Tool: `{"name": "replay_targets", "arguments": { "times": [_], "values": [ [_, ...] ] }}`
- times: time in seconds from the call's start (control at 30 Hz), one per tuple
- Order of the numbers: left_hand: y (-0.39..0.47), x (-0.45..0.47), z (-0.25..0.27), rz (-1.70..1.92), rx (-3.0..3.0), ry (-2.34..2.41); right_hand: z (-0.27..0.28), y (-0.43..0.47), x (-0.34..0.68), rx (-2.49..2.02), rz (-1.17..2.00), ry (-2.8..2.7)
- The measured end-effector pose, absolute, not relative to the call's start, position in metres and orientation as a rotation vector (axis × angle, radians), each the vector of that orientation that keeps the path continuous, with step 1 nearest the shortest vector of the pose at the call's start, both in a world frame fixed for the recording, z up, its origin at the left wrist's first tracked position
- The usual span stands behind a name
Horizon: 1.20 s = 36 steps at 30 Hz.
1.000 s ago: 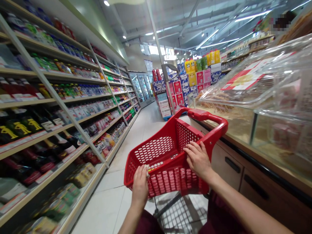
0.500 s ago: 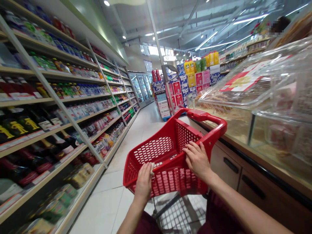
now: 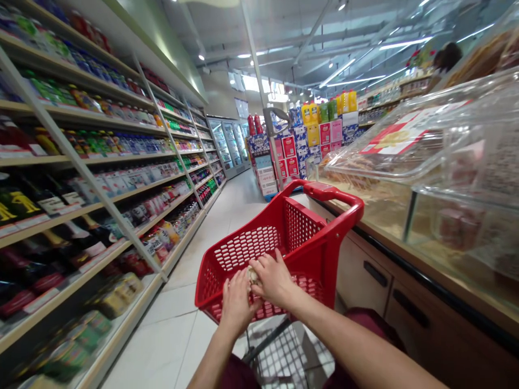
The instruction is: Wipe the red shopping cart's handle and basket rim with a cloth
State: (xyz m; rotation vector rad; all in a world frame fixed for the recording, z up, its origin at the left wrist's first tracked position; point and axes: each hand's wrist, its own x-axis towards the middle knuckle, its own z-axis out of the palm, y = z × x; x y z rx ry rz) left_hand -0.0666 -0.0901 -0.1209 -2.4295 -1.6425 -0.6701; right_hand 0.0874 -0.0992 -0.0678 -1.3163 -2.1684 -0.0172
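In the head view, I see a red plastic shopping cart [image 3: 308, 251] standing in the middle of the frame, its moulded handle [image 3: 324, 190] turned towards the upper right, so that its long side, rather than its handle, faces the person. That sideways stance seems to put the near rim within easy reach of both hands. A pale, crumpled wad [image 3: 253, 275], perhaps a cloth, sits between the hands just below centre, at that rim; being pressed so close to the edge suggests it is held against the plastic, though the fingers hide the contact. The left hand [image 3: 235, 302] looks closed on the wad, its wrist rising from the bottom of the frame with the knuckles uppermost. The right hand [image 3: 273, 278] lies palm down, its bent fingers pointing left across the wad; whether that grip is clenched or merely resting, I cannot tell. Its forearm slants in from the lower right. Bottled-drink shelves [image 3: 101, 192] line the left of the frame, and at right a clear display cover [image 3: 430, 129] stands over the tabletop [image 3: 409, 254], close beside the cart.
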Motion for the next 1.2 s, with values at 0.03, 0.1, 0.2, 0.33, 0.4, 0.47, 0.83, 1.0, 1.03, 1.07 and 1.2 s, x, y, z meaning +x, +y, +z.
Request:
{"name": "replay_targets", "arguments": {
  "times": [0.03,0.1,0.2,0.33,0.4,0.47,0.83,1.0,1.03,1.07,1.2],
  "values": [
    [-0.091,-0.069,-0.121,-0.682,-2.433,-1.623,-0.068,-0.096,0.084,-1.31,0.001,-2.183],
    [-0.09,-0.07,-0.122,-0.721,-2.455,-1.576,-0.07,-0.09,0.08,-1.273,0.045,-2.227],
    [-0.088,-0.07,-0.124,-0.77,-2.508,-1.51,-0.074,-0.089,0.087,-1.251,0.073,-2.227],
    [-0.087,-0.069,-0.124,-0.817,-2.483,-1.539,-0.075,-0.096,0.111,-1.276,0.061,-1.974],
    [-0.088,-0.067,-0.122,-0.83,-2.476,-1.556,-0.074,-0.1,0.117,-1.233,0.015,-2.078],
    [-0.09,-0.063,-0.119,-0.836,-2.484,-1.561,-0.074,-0.104,0.113,-1.224,-0.044,-2.253],
    [-0.084,-0.063,-0.122,-0.777,-2.513,-1.572,-0.073,-0.081,0.138,-1.243,-0.287,-2.3],
    [-0.084,-0.057,-0.123,-0.798,-2.445,-1.6,-0.04,-0.075,0.253,-1.499,-0.623,-2.03],
    [-0.085,-0.055,-0.123,-0.795,-2.433,-1.612,-0.035,-0.074,0.266,-1.531,-0.66,-2.004],
    [-0.085,-0.054,-0.122,-0.789,-2.427,-1.624,-0.033,-0.073,0.273,-1.557,-0.681,-1.983],
    [-0.086,-0.053,-0.122,-0.77,-2.424,-1.638,-0.041,-0.077,0.262,-1.578,-0.681,-1.928]
  ]
}}
